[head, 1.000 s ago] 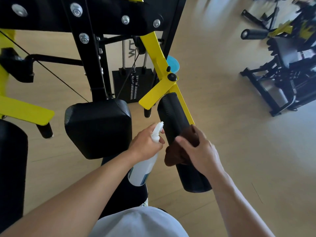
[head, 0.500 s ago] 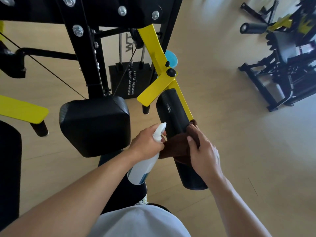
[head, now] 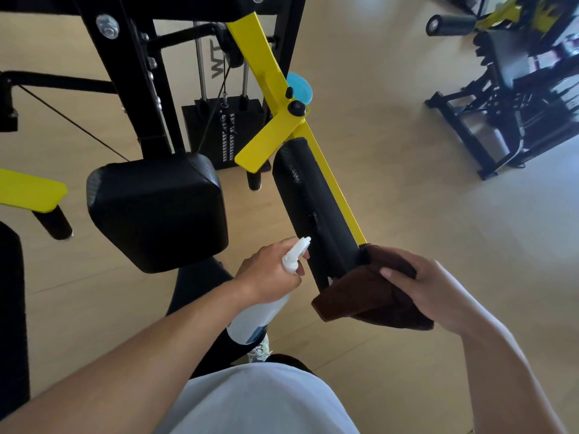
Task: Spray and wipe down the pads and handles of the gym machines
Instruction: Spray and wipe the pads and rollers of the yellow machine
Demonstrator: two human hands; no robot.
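Pale wood-look flooring (head: pixel 391 145) fills the room, with another black and yellow gym machine (head: pixel 517 89) standing at the upper right of the frame. Straight ahead, the black frame (head: pixel 131 73) of my machine rises at the top, its weight stack (head: pixel 224 133) low behind it. A square black pad (head: pixel 156 211) sits at centre left. From it a yellow arm (head: pixel 269 89) slants down toward the centre, carrying a long black roller pad (head: pixel 313 214) with a few pale wet flecks on its skin.

My left hand (head: pixel 269 274) grips a white spray bottle (head: pixel 260 314) by the neck, nozzle pointing up at the roller pad, just beside it. The bottle is translucent; how much liquid it holds I cannot tell. My right hand (head: pixel 435 292) grips a brown cloth (head: pixel 369 296), wrapped over the lower end of the roller pad at centre right.
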